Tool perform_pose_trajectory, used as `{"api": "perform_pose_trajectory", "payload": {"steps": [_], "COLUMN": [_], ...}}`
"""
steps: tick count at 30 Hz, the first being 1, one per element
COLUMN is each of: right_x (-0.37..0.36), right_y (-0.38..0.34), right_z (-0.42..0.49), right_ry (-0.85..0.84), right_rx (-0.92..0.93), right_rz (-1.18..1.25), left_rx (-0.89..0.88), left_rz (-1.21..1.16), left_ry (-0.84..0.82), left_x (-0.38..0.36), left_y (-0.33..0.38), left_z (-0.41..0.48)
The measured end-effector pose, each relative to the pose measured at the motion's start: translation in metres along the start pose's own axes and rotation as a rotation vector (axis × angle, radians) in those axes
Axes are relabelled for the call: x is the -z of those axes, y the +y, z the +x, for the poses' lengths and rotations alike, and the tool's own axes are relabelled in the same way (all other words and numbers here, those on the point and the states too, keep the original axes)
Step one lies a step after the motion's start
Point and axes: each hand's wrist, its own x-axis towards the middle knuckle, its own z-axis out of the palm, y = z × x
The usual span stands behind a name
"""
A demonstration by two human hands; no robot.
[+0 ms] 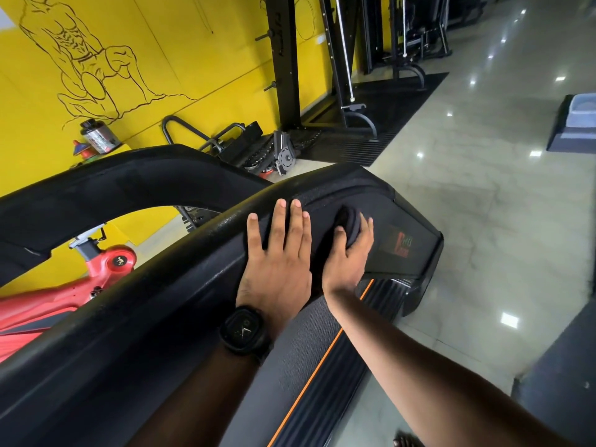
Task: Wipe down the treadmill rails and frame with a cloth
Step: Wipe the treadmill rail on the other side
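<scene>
The black treadmill frame (348, 191) curves across the middle of the head view, with its near rail (129, 304) running down to the lower left. My left hand (277, 253), a black watch on its wrist, lies flat with straight fingers on the frame's sloping face. Right beside it my right hand (348, 253) grips a bunched dark cloth (346, 222) and presses it against the same panel, near a red logo (401, 245). Below my arms lies the grey belt (306, 343) with an orange-striped side rail (325, 359).
A second black rail (113, 179) arches at the left. A red exercise bike (96, 279) stands behind it by the yellow wall. Black weight machines on dark mats (371, 124) fill the back. Glossy tiled floor (483, 221) spreads to the right, with a dark platform (574, 124) at the far right.
</scene>
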Motion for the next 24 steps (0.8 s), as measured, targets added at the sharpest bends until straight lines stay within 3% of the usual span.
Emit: {"api": "perform_pose_trajectory", "payload": {"steps": [2, 5, 6, 7, 10, 11, 13, 17, 19, 22, 24], "right_x": [0.001, 0.009, 0.01, 0.009, 0.009, 0.01, 0.012, 0.012, 0.012, 0.012, 0.011], "right_y": [-0.003, 0.001, 0.006, 0.012, 0.025, 0.024, 0.024, 0.023, 0.028, 0.028, 0.029], "right_z": [-0.013, -0.011, -0.001, 0.007, 0.008, -0.002, -0.02, -0.004, 0.01, 0.003, -0.006], "right_ry": [-0.044, -0.24, -0.236, -0.184, 0.034, 0.04, -0.029, -0.188, -0.11, 0.026, -0.019], "right_rx": [0.034, 0.437, 0.467, 0.398, -0.112, -0.19, -0.087, 0.346, 0.241, -0.099, 0.013], "right_rz": [0.064, -0.046, -0.103, -0.131, -0.096, -0.102, -0.106, -0.132, -0.135, -0.089, -0.056], "left_rx": [0.009, 0.013, 0.01, 0.005, 0.002, 0.006, 0.007, -0.006, -0.01, -0.014, -0.009], "left_rz": [0.008, 0.006, 0.001, -0.001, 0.0, 0.0, 0.009, 0.011, 0.007, 0.024, 0.023], "left_ry": [0.002, 0.007, 0.0, -0.008, -0.014, -0.015, -0.017, -0.018, -0.027, -0.033, -0.033], "left_x": [-0.001, -0.001, 0.0, 0.0, 0.002, 0.001, 0.001, 0.0, 0.0, 0.001, 0.001], "left_y": [0.0, 0.001, 0.001, 0.001, 0.001, 0.001, 0.002, 0.006, 0.007, 0.007, 0.007], "left_z": [-0.001, 0.0, 0.0, 0.0, 0.0, 0.0, 0.001, 0.007, 0.008, 0.008, 0.008]}}
